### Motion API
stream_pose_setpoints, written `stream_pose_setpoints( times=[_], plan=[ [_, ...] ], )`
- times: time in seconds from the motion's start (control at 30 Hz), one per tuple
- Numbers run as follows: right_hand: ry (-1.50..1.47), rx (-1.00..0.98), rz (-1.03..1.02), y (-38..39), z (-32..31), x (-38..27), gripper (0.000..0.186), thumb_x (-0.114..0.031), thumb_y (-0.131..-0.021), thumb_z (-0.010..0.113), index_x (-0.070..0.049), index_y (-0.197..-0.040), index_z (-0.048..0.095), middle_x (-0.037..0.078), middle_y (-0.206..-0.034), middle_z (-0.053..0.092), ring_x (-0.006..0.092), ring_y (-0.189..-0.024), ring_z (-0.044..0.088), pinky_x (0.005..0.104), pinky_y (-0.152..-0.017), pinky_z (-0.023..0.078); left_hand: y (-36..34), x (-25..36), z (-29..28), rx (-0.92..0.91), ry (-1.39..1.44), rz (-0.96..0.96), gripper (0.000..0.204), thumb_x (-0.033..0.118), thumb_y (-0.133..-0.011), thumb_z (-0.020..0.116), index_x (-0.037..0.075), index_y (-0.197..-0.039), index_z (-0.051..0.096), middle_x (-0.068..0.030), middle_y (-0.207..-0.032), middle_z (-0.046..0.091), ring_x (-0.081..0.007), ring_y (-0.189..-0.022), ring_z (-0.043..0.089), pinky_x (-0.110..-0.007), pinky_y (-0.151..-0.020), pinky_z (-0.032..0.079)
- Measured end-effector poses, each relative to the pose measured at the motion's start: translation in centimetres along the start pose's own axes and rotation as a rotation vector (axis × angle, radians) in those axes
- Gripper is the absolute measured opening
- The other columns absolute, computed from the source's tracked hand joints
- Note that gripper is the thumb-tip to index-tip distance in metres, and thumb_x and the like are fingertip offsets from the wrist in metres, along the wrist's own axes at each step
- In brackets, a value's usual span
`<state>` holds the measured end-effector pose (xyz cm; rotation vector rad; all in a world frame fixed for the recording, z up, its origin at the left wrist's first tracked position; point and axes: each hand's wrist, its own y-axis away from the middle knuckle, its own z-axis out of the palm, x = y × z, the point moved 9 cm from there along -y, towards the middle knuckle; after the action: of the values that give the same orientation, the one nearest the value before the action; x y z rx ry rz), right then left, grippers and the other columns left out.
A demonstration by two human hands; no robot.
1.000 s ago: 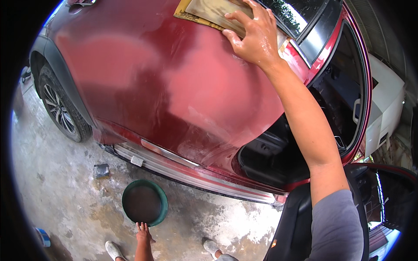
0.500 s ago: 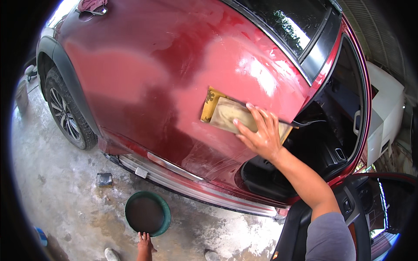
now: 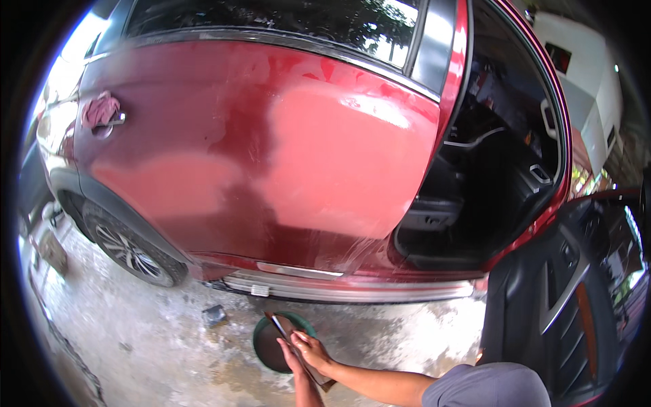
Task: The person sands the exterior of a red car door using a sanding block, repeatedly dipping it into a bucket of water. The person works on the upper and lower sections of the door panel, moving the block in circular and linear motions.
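Note:
Over the green basin point(image 3: 310, 325) of murky water, a sanding block wrapped in sandpaper point(image 3: 319, 377) is tilted between my hands. My left hand point(image 3: 293, 359) is against its left side, fingers along the edge. My right hand point(image 3: 312, 349) grips its upper side with bent fingers. Beyond them is the red car door point(image 3: 251, 136), with two dull, lighter pink sanded patches, the larger patch point(image 3: 352, 163) on the right. Part of the block is hidden behind my hands.
A crumpled pink cloth point(image 3: 102, 108) hangs at the door handle. Below the door runs a silver side step point(image 3: 366, 290). On the wet concrete floor lies a small dark block point(image 3: 214, 315). At right an open front door point(image 3: 536, 312) stands out from the car.
My right hand has brought the sanding block from the door panel down to the basin. My left hand, open at the basin rim before, is now on the block. The view has shifted.

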<state>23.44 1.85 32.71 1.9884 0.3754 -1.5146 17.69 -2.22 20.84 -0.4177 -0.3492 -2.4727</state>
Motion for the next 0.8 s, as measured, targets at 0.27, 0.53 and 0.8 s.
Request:
stream_pose_setpoints(
  times=[0.27, 0.53, 0.8],
  plan=[
    [-0.38, 0.045, 0.236, 3.9, 6.4, 4.7, 0.065, -0.053, -0.108, 0.059, -0.008, -0.154, 0.05, 0.009, -0.152, 0.058, 0.0225, -0.142, 0.052, 0.0368, -0.117, 0.04, 9.0, 5.1, 2.4, 0.202, -0.39, -0.506, 0.094, 0.079, -0.103, 0.037, 0.015, -0.171, 0.025, -0.0152, -0.17, 0.034, -0.034, -0.154, 0.034, -0.049, -0.126, 0.028],
    [-0.851, 0.172, 0.402, 9.9, 8.7, 0.6, 0.081, -0.046, -0.107, 0.062, -0.011, -0.171, 0.025, 0.008, -0.172, 0.036, 0.0212, -0.159, 0.031, 0.0376, -0.127, 0.026, 8.6, 8.0, 0.7, -0.067, -0.716, -0.609, 0.082, 0.063, -0.113, 0.031, 0.022, -0.173, -0.007, -0.0111, -0.178, 0.015, -0.0303, -0.161, 0.022, -0.044, -0.131, 0.02],
    [-1.334, 0.671, 0.551, 5.7, 10.3, 8.4, 0.069, -0.02, -0.102, 0.074, -0.013, -0.163, 0.043, 0.01, -0.131, 0.072, 0.0224, -0.117, 0.069, 0.0377, -0.091, 0.057, -0.3, 11.1, 3.1, -0.367, -1.684, -0.519, 0.073, 0.052, -0.11, 0.054, 0.005, -0.164, 0.039, -0.0144, -0.159, 0.052, -0.0311, -0.145, 0.051, -0.038, -0.119, 0.042]
  ],
)
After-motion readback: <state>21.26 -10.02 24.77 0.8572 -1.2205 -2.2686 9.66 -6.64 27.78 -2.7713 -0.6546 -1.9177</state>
